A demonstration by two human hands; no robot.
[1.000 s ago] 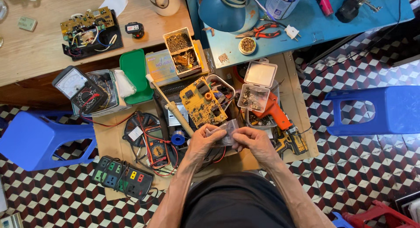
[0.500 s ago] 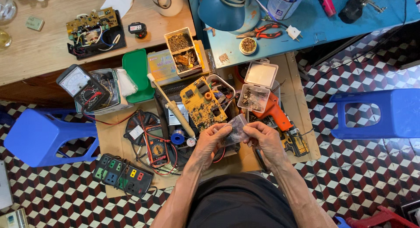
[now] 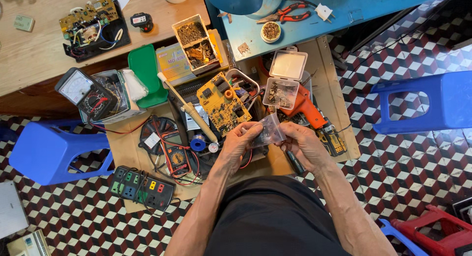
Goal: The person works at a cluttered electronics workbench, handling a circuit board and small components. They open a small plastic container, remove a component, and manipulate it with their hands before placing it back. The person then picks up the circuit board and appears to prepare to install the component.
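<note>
Both hands are pinching a small clear plastic bag [image 3: 269, 133] just above the cluttered bench [image 3: 339, 103], left hand [image 3: 239, 143] and right hand [image 3: 306, 144] gripping opposite edges, so pulling evenly should be keeping contents from spilling.

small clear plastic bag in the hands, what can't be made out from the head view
- Contents of the small clear plastic bag: too small and glare-blurred, head view.
- Left hand and right hand fingertips: partly hidden behind the bag.
- Parts in the open clear plastic box: too small to identify.
- Round blue metal bowl: cut off by the top edge.
- Red plastic stool: cut off by the bottom-right corner.
</note>
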